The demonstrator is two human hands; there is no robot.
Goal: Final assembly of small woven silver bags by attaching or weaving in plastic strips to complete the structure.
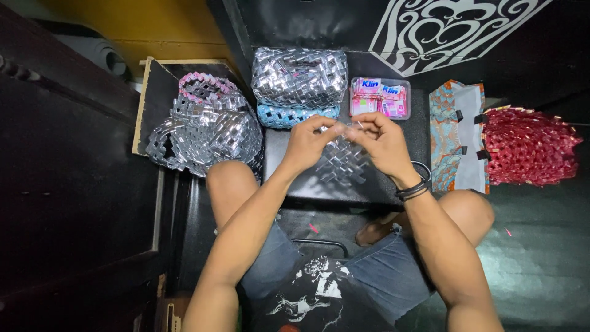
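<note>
Nearest the camera, both forearms reach forward over the knees of the seated person. The left hand point(307, 144) and the right hand point(384, 144) meet above a black counter point(289, 178). Between them hangs a woven silver foil panel point(340, 163), made of folded strips interlocked in a zigzag weave.

Grip state: both grips are narrow pinches at the top edge of the panel. The left thumb and fingers pinch the panel's upper left corner; the right fingers pinch a strip end just beside it. The fingertips of the two hands nearly touch.

Recommended handling, as a judgement from this view:
- Hold the panel taut with the left pinch so the open link does not collapse.
- Feed the strip end straight, flat side to the weave, then press the fold home.
- Keep the panel low over the counter, since foil creases easily.

Farther out, a clear tray of pink sachets point(380, 98) sits on the counter. Beside it stands a finished silver woven bag point(299, 77), atop a blue one point(289, 115). To the left lies a silver basket point(206, 132) with a pink-trimmed handle. To the right rests a red woven bag point(528, 147).
</note>
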